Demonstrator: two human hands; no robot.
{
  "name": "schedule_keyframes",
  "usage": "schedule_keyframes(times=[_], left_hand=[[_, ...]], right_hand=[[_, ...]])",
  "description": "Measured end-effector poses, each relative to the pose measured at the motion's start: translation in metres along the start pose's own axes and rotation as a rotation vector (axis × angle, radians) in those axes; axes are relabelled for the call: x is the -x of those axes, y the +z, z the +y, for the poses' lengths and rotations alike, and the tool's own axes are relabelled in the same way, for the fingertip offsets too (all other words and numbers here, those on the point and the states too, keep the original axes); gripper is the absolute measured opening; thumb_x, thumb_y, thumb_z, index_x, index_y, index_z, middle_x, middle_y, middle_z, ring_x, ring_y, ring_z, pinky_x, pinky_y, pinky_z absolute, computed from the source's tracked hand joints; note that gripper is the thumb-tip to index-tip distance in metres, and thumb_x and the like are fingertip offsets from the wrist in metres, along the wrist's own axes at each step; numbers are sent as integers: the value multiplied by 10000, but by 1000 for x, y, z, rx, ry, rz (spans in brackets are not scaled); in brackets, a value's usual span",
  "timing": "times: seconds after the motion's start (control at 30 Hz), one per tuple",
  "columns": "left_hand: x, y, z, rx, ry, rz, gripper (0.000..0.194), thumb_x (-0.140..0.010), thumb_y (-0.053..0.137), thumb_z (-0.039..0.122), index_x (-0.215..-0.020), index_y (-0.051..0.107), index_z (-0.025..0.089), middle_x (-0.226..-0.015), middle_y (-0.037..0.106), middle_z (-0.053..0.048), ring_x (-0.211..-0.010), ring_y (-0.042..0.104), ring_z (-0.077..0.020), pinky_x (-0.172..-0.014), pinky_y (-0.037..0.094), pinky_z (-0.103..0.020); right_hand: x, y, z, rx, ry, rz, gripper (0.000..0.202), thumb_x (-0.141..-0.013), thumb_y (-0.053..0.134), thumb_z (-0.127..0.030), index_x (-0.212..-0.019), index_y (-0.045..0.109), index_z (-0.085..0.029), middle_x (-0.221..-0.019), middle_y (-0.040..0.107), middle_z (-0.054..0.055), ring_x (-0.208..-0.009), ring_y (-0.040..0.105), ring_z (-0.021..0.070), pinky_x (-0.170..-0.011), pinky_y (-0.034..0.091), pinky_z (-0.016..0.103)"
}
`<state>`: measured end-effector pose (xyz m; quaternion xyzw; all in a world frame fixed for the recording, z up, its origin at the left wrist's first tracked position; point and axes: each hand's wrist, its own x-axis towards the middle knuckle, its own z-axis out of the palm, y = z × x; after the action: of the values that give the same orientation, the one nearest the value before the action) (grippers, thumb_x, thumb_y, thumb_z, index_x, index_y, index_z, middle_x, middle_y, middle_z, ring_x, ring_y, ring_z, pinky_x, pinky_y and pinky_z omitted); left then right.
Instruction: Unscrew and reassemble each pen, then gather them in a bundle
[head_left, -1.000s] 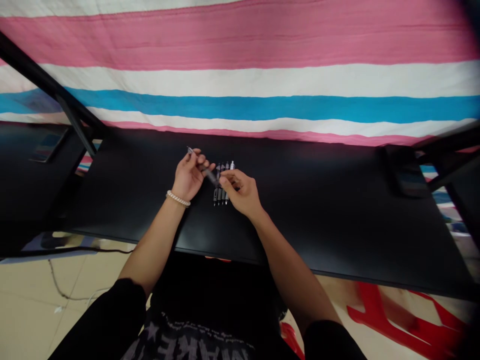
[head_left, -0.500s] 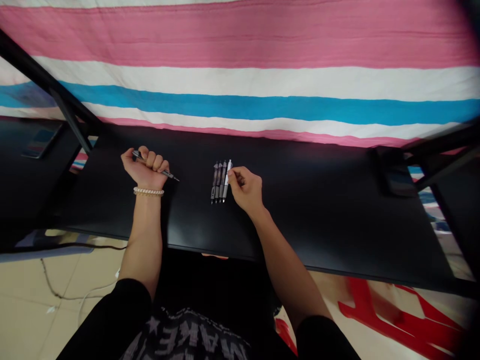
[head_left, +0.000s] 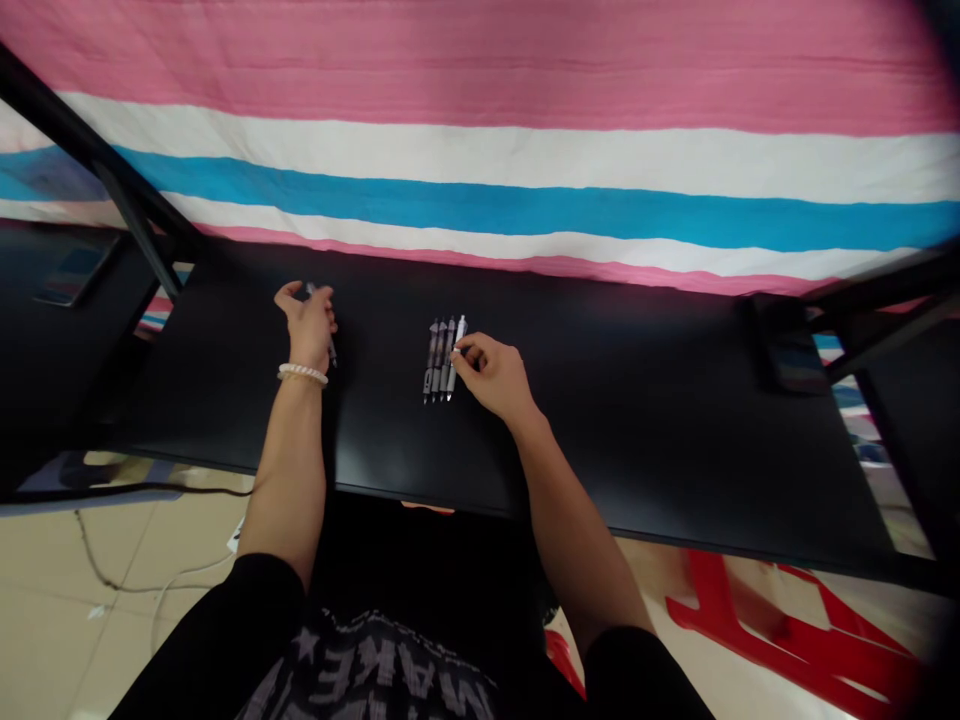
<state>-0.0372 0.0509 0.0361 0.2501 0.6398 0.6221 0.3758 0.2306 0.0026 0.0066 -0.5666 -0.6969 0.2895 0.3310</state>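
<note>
My left hand (head_left: 306, 322) is over the left part of the black table (head_left: 637, 430), its thumb spread away from the curled fingers. A grey pen (head_left: 333, 352) is at those fingers; the hand hides its middle, and its two ends show. At the table's centre, several dark pens with grey grips (head_left: 435, 360) lie side by side. A white pen (head_left: 459, 330) lies at the right end of this row. My right hand (head_left: 495, 372) is beside it, thumb and forefinger pinched on the white pen's side.
A dark phone-like object (head_left: 787, 345) lies at the table's right end, and another phone (head_left: 79, 270) on the surface to the left. Behind the table hangs a striped cloth (head_left: 480, 205). Black metal bars (head_left: 135, 225) stand at the sides. A red stool (head_left: 795, 630) is on the floor.
My left hand has turned over and its thumb has spread from the fist. The pen in it has swung from a slant to a steeper angle. My right hand stays by the white pen.
</note>
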Motion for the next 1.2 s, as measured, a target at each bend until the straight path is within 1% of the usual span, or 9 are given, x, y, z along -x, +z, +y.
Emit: schedule_keyframes(times=[0.1, 0.27, 0.47, 0.63, 0.73, 0.87, 0.97, 1.07, 1.2], left_hand=[[-4, -1, -21, -378, 225, -53, 747, -711, 682, 56, -1371, 389, 243, -967, 629, -42, -826, 671, -182, -784, 536, -305], [-5, -7, -30, -694, 430, -117, 623, -663, 678, 16, -1258, 571, 169, -1244, 566, -169, -1198, 598, -340, -1124, 435, -503], [-13, -6, -32, -674, 418, -78, 339, -752, 712, 155, -1086, 657, 156, -1158, 647, -161, -1027, 669, -277, -988, 528, -453], [-20, -5, -33, -480, 406, 5, 197, -836, 694, 270, -998, 657, 164, -1043, 704, -107, -913, 697, -203, -894, 563, -365], [-10, 2, -24, -282, 439, 19, 196, -847, 724, 319, -959, 657, 173, -984, 724, -78, -914, 709, -177, -878, 570, -313], [26, 19, -13, 52, 197, -380, 331, -840, 755, 465, -1022, 684, 197, -975, 771, -84, -841, 750, -175, -719, 601, -267], [54, 32, -13, 152, 34, -685, 391, -748, 853, 426, -1024, 714, 186, -941, 788, -92, -808, 762, -186, -709, 619, -277], [70, 39, -15, 252, -19, -752, 327, -717, 881, 376, -929, 726, 181, -879, 786, -64, -784, 761, -180, -727, 630, -286], [73, 41, -14, 317, -106, -786, 346, -764, 848, 354, -1051, 735, 198, -944, 786, -50, -828, 762, -177, -740, 640, -295]], right_hand=[[1, 0, -1, 49, -54, -48, 156, -804, 617, -179, -895, 739, -212, -698, 625, -11, -653, 568, 149, -655, 421, 282], [4, -6, -5, 145, -78, -27, 181, -813, 584, -175, -885, 750, -186, -799, 607, 35, -659, 560, 154, -664, 444, 292], [4, -12, 1, 126, -3, 23, 151, -813, 602, -185, -900, 724, -182, -646, 581, -7, -620, 555, 157, -679, 455, 317], [1, -8, 0, -203, 84, 204, 118, -812, 626, -227, -920, 660, -198, -682, 625, -24, -593, 601, 134, -630, 493, 295], [2, -3, -7, -484, 75, 194, 211, -830, 675, -308, -1007, 611, -215, -772, 666, -9, -635, 653, 139, -596, 527, 282], [7, 6, -19, -698, 10, 55, 271, -842, 736, -417, -1004, 646, -219, -829, 701, 11, -683, 668, 137, -620, 558, 283], [10, 11, -25, -759, -25, -14, 265, -845, 755, -435, -974, 694, -212, -850, 725, 22, -702, 669, 135, -644, 550, 284], [11, 15, -26, -754, -30, -29, 263, -845, 758, -447, -946, 715, -208, -818, 724, 12, -689, 655, 127, -648, 533, 276], [11, 17, -24, -718, 3, -24, 300, -865, 727, -499, -920, 722, -204, -702, 674, -21, -557, 574, 91, -530, 468, 236]])
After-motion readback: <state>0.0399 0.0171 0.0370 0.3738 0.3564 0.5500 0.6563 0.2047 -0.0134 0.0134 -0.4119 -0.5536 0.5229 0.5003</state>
